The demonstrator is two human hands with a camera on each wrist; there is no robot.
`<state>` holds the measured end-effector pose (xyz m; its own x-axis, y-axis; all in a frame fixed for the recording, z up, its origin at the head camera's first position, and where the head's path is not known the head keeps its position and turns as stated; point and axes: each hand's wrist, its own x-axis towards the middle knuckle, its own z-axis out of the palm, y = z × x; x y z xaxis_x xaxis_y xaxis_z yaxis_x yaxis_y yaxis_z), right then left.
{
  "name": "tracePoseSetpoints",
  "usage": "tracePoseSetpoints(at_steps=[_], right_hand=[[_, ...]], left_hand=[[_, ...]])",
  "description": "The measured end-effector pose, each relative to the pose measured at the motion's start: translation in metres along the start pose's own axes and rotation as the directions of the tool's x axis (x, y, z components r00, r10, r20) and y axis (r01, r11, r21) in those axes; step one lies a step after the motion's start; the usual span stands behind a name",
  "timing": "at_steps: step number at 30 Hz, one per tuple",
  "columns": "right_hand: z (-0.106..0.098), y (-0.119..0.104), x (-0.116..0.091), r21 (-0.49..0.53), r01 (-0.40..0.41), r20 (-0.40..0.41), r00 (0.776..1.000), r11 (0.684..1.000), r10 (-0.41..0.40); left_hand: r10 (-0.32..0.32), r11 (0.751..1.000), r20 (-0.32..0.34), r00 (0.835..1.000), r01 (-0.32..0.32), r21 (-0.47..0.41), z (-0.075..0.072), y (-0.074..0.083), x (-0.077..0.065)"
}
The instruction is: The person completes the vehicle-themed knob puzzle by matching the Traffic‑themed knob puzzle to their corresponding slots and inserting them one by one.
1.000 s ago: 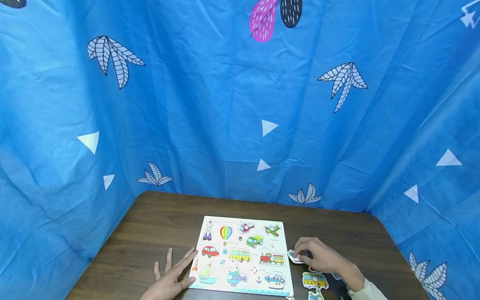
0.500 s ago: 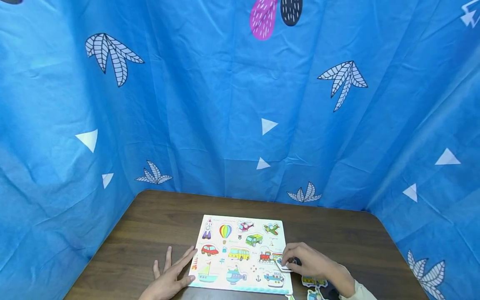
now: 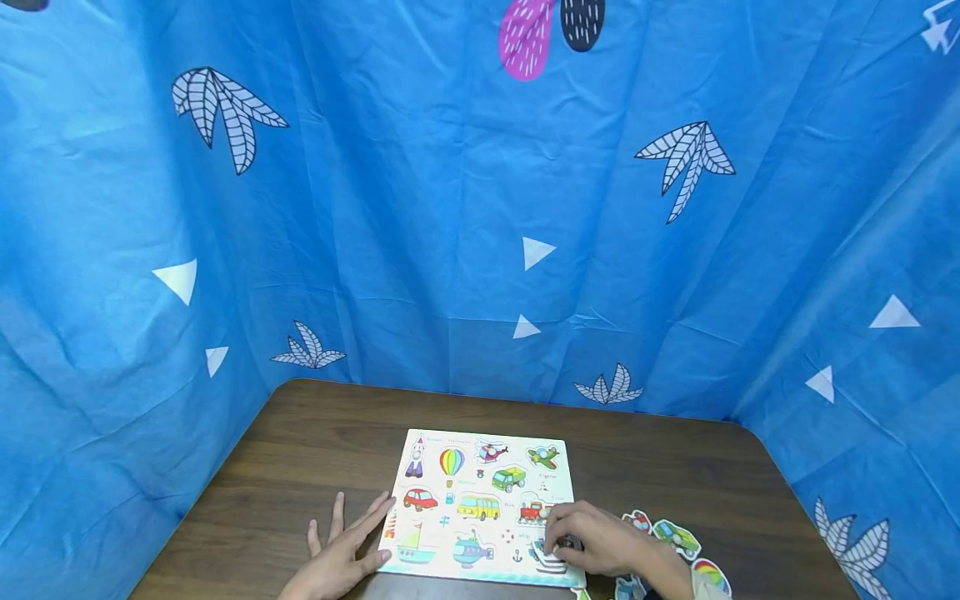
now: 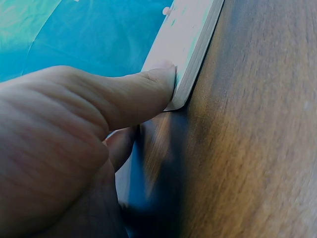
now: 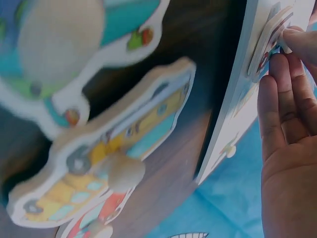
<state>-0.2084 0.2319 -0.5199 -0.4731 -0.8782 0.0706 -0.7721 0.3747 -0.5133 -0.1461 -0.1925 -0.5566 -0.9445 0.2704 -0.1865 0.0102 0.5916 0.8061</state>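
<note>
A white puzzle board (image 3: 465, 579) with printed vehicles lies on the table. My right hand (image 3: 596, 537) is over its lower right corner, pinching the small knob of a ship puzzle piece (image 3: 550, 562) between thumb and fingertips. In the right wrist view the piece (image 5: 270, 42) lies against the board face, slightly tilted. At the board's left side my left hand (image 3: 337, 554) rests with fingers spread; its thumb (image 4: 153, 87) presses on the board's near corner and its fingertips touch the left edge.
Loose pieces lie right of the board: a green truck (image 3: 677, 537), a rainbow balloon (image 3: 711, 575), a red car (image 3: 637, 522) and a yellow bus (image 5: 148, 124). Knobbed rocket (image 3: 415, 458), helicopter (image 3: 492, 452) and plane (image 3: 543, 457) pieces sit on the board. A blue curtain (image 3: 480, 250) surrounds the table.
My right hand has carried the ship piece from the table beside the board leftward and down onto the board's lower right ship picture. The left hand has stayed in place.
</note>
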Motion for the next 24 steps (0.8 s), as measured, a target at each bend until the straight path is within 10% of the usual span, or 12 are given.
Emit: tracePoseSetpoints(at_steps=[24], right_hand=[[0.013, -0.004, 0.002, -0.045, 0.045, -0.007, 0.999, 0.998, -0.045]], left_hand=[[-0.02, 0.999, -0.018, 1.0, 0.021, 0.035, 0.0, -0.001, 0.001]])
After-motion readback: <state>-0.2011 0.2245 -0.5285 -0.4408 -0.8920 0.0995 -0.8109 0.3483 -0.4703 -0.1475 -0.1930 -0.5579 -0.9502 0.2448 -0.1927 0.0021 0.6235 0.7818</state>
